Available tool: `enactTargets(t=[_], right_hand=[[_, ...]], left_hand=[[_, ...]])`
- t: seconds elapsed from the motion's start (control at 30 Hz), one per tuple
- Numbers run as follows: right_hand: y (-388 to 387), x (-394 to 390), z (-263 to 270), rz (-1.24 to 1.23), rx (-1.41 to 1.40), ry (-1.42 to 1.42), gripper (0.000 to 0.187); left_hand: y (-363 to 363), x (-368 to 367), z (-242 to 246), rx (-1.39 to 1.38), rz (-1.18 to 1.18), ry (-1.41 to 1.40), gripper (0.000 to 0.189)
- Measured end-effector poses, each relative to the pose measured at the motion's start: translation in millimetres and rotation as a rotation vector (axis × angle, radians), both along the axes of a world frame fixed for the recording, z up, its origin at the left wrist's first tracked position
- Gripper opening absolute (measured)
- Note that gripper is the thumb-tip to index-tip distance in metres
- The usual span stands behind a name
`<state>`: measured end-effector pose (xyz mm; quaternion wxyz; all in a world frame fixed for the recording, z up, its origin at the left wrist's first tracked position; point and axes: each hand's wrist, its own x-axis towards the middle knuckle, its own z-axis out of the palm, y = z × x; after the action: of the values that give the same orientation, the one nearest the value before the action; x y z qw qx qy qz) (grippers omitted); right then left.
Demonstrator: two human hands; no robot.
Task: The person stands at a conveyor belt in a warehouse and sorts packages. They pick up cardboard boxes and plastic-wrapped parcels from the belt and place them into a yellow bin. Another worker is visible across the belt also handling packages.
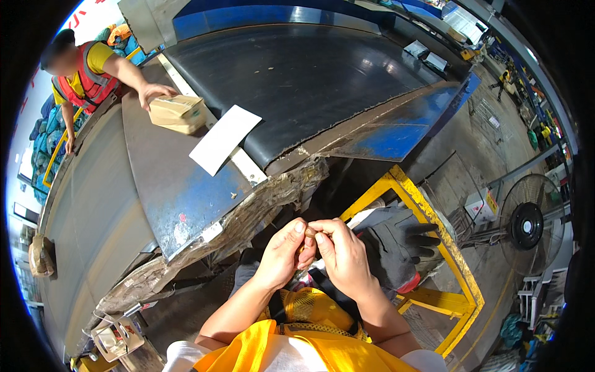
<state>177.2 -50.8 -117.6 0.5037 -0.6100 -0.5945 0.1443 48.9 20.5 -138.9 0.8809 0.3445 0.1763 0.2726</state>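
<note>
My left hand [284, 251] and my right hand [343, 253] meet in front of my chest. Pinched between their fingertips is a small brown object [310, 231], perhaps a nut; the fingers partly cover it. Just right of my right hand, a pair of dark grey work gloves [390, 246], one with a red cuff, lies by a yellow metal frame [434, 216]. Ahead of my hands, a flat white envelope or sheet [226, 139] rests across the metal edge between a black conveyor belt [288, 79] and a blue, worn metal plate [200, 200].
Across the plate, a co-worker's hand [155, 93] grips a taped parcel [179, 114]. A grey conveyor belt [97, 200] curves along the left, carrying a brown package [41, 255]. Small packages [434, 61] sit at the black belt's far right. A pedestal fan [526, 226] stands right.
</note>
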Motion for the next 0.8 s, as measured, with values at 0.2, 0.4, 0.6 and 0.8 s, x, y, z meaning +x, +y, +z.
enactTargets(t=[0.2, 0.4, 0.6, 0.8], right_hand=[[-2.8, 1.9, -1.2, -0.010, -0.018, -0.066, 0.011], [-4.6, -2.0, 4.3, -0.008, -0.089, -0.006, 0.015], [-28.2, 61.8, 20.6, -0.501, -0.008, -0.029, 0.017], [-104.1, 228.5, -3.6, -1.006, -0.082, -0.529, 0.024]], left_hand=[[-3.3, 0.6, 2.8, 0.288, 0.085, 0.164, 0.033], [-3.1, -0.4, 2.6, 0.364, 0.106, 0.235, 0.029], [5.1, 3.1, -1.7, -0.074, 0.028, 0.118, 0.023], [11.8, 1.5, -8.4, -0.322, 0.034, 0.111, 0.014]])
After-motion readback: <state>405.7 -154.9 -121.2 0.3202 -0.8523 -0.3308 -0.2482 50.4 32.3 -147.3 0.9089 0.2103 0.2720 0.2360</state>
